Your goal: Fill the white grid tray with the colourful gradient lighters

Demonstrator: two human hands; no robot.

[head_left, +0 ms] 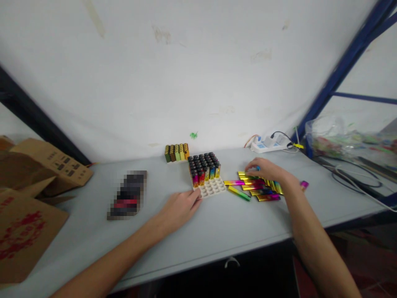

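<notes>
Steady the white tray point(211, 189) with your left hand point(180, 207), fingers closed on its near corner. Your right hand point(269, 169) curls over loose lighters point(252, 187) beside it; how open, or gripping any, I can't tell. Best lift singly.

The right hand point(268, 168) partly hides the shiny pieces point(252, 187) right of centre, a blue bit point(258, 168) beneath it is too small to tell, a dark item point(127, 194) left of centre is pixelated, a cardboard box point(27, 236) is cut off lower left, and plastic point(328, 130) blurs far right.
</notes>
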